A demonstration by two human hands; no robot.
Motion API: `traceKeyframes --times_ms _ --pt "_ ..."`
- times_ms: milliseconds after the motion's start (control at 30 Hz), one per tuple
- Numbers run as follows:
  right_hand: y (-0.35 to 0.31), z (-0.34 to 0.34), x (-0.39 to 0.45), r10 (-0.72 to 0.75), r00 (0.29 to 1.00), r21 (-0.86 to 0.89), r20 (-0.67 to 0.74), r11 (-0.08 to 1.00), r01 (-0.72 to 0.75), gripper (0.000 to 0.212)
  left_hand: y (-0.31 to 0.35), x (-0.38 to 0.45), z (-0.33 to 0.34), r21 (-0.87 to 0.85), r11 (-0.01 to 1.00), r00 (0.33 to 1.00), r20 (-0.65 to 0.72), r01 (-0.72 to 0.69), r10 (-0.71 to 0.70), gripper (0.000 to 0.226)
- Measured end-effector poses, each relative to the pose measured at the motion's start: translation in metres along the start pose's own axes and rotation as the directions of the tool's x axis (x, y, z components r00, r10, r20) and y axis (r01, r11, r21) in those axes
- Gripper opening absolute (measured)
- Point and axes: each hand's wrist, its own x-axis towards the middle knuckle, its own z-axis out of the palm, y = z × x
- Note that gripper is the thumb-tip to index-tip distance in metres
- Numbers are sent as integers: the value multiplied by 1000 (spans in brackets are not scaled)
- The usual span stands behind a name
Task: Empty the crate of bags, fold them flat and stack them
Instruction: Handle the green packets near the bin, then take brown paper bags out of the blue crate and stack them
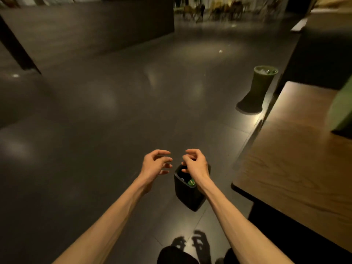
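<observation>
Below and just beyond the right hand [195, 164] stood a small black plastic crate [187, 195] on the dark tiled floor, upright, its open top partly hidden by that hand. Something green showed inside; the bags could not be made out clearly. Both hands hovered empty, fingers loosely curled and spread. The left hand [155, 165] hung just to the crate's left, not over it. The right hand was nearer. A wooden tabletop [297, 168] lay to the right of both hands.
</observation>
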Motion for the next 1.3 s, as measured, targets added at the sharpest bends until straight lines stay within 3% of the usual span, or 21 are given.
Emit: traceKeyframes --times_ms 133,300,567,833,1000,1300 --pt "-63 -11 -62 -166 974 -80 154 980 180 19 40 -64 -8 -29 994 993 -49 -106 105 17" --pt "-141 -43 -116 -343 911 -85 227 925 369 19 96 -122 -13 8 960 959 -27 -281 281 17" --pt "-231 -149 -180 -515 846 -190 142 824 533 24 168 -171 46 -8 884 868 186 -467 460 20" --pt "-265 -291 -253 -568 822 -383 -49 771 509 27 210 -204 167 -133 834 712 461 -535 530 18" --pt "-271 -374 -303 -574 800 -446 -174 770 456 27 226 -232 244 -201 803 567 613 -562 550 17" --pt "-268 -549 -426 -563 658 -522 -499 802 290 27 244 -341 441 -295 809 281 832 -508 479 23"
